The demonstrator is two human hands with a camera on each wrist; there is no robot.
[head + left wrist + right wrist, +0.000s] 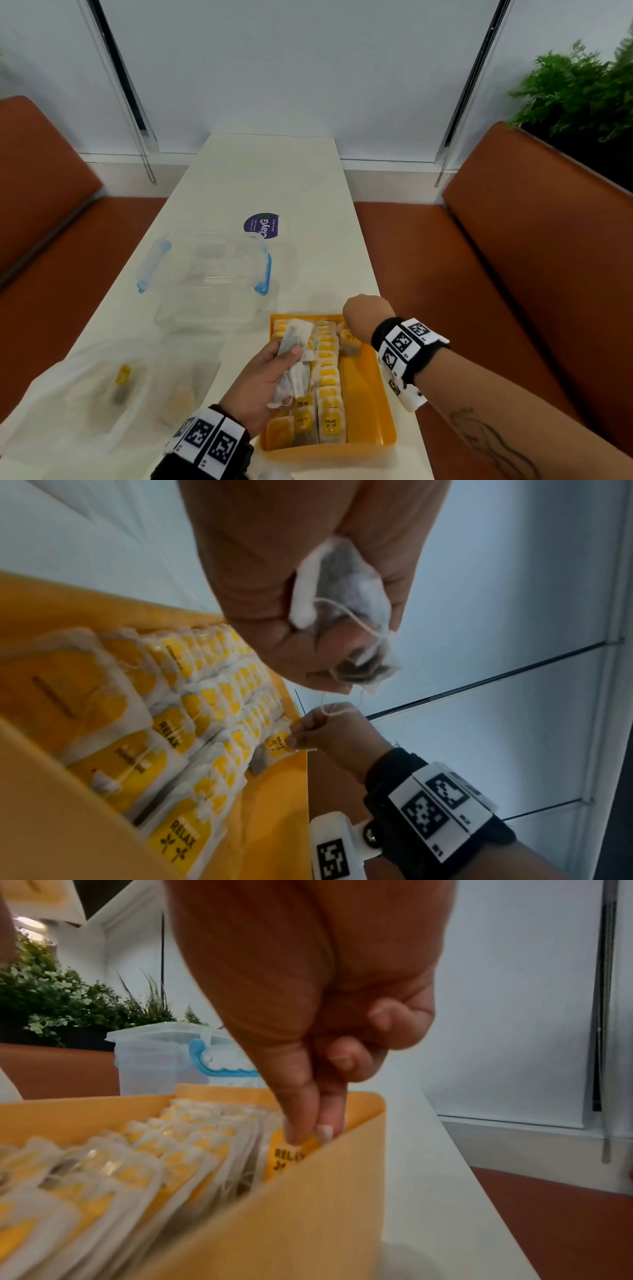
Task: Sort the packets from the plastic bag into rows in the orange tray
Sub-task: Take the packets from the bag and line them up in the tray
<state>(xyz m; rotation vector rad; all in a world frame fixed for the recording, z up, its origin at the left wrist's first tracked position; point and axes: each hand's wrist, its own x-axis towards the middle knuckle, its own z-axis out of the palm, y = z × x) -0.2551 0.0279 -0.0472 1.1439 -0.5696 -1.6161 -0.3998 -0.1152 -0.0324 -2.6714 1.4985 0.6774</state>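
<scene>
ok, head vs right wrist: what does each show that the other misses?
Head only: the left hand gripping a bunch of packets, and the plastic bag at the table's near left.
Right wrist only: the right hand's fingertips pinching a RELAX packet at the far end of the orange tray.
Both: tray rows, the clear container.

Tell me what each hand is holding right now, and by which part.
The left hand grips a bunch of packets around the middle. The right hand pinches a single packet by its top edge in the orange tray.
</scene>
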